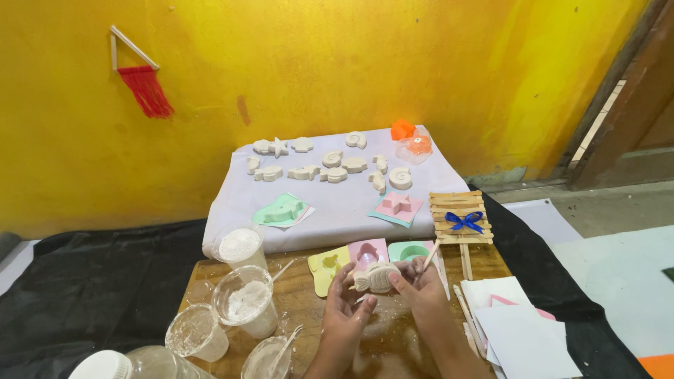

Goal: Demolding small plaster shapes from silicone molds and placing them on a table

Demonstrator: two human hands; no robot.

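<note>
I hold a white fish-shaped plaster cast between my left hand and right hand, over the wooden board. Clear plastic cups of white powder stand left of my hands. Pastel silicone moulds lie just beyond. Farther off, white plaster figures rest on a white sheet; a craft-stick frame with a blue bow sits right.

White plaster casts lie in rows on the pale cloth. Behind the cloth, a red tassel hangs on the yellow wall. Right of it sits a stick raft with a blue bow; plastic cups of powder stand before its left end.
</note>
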